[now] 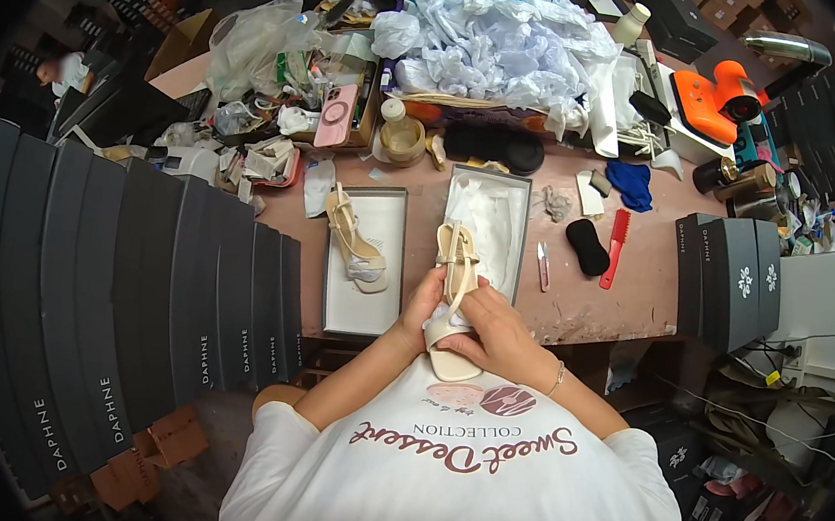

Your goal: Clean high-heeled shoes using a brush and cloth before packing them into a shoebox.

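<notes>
A: Where is the item located?

B: The cream, square-toed strappy sandal [445, 333] is held before the torso at the near edge of the scuffed brown surface [634, 304], its toe directed toward the body and its heel end away. In this view the heel end overlaps the shallow grey cardboard box lined with white tissue [528, 203]; whether the two are touching cannot be told.

A: What is the state of each grip?

B: The left grip [419, 307] is closed along the sandal's left side, with its fingers partly hidden. The right grip [499, 331] is closed from the right, thumb laid by the front band and fingers bent over the straps. The pressure applied cannot be determined.

A: How is the item expected to handle?

B: Low weight is judged likely. The sole is assessed as fairly stiff, the narrow straps as soft and easily bent. The smooth, pale finish may be somewhat slippery and readily marked.

A: Where should hold be taken?

B: Support is best taken along the sole edges and under the heel seat; lifting by the thin straps is not advised.

A: Is a counterpart noted?

B: A matching cream sandal [358, 245] is found in the shallow grey cardboard tray [362, 313] to the left.
</notes>
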Action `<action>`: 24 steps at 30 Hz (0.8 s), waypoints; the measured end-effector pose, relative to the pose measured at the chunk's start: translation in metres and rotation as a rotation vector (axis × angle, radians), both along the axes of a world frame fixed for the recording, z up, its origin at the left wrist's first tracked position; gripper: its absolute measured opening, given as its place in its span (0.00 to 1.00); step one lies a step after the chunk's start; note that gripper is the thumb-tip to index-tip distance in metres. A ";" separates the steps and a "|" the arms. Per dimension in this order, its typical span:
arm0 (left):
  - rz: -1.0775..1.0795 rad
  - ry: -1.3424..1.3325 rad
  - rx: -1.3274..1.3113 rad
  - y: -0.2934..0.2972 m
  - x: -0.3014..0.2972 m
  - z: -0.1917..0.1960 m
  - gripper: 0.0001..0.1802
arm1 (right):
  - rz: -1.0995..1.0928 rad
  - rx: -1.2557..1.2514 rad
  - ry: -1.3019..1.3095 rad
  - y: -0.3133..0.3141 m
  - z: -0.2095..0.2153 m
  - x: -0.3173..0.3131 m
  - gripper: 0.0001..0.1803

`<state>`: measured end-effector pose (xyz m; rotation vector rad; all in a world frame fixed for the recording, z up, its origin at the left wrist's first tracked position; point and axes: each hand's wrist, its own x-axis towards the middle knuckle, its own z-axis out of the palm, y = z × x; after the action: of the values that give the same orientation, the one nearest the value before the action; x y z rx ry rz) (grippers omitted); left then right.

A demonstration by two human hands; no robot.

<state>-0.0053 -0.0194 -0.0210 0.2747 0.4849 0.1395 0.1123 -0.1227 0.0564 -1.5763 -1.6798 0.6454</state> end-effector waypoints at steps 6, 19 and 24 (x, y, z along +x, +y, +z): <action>0.061 0.088 0.210 -0.007 -0.005 0.006 0.28 | 0.180 -0.234 -0.063 0.008 0.016 -0.007 0.34; 0.021 -0.134 0.032 -0.001 -0.010 -0.010 0.30 | -0.004 -0.121 0.154 -0.020 0.008 0.015 0.24; 0.076 0.089 0.197 -0.011 0.000 0.007 0.27 | 0.131 -0.153 0.096 -0.021 0.004 0.016 0.22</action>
<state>-0.0053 -0.0306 -0.0138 0.4572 0.5715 0.2506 0.1281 -0.1434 0.0603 -1.5226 -1.7059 0.9222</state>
